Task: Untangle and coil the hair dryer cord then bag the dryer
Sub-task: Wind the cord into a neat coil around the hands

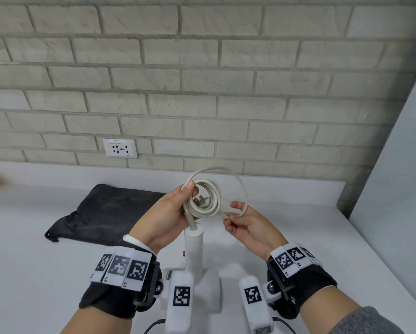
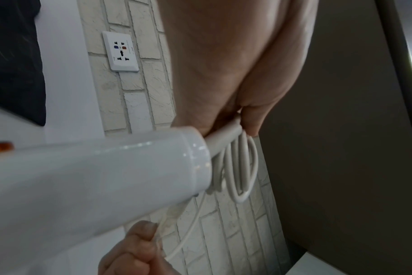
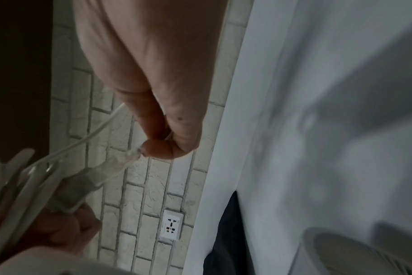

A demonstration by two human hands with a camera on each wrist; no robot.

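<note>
Cord (image 1: 205, 200) coils gripped in left hand (image 1: 164, 213), right hand (image 1: 249, 224) fingers pinching a loop; bag (image 1: 101, 213) lies flat.

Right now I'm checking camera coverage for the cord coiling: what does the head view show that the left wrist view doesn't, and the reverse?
Only the head view shows the whole coil with the plug inside it, the wider outer loop, most of the black bag on the counter, and both wrists.

Only the left wrist view shows the dryer handle close up, where the cord leaves its end.

Both show the left hand gripping the coil, the right hand pinching the loose cord, and the wall socket.
</note>
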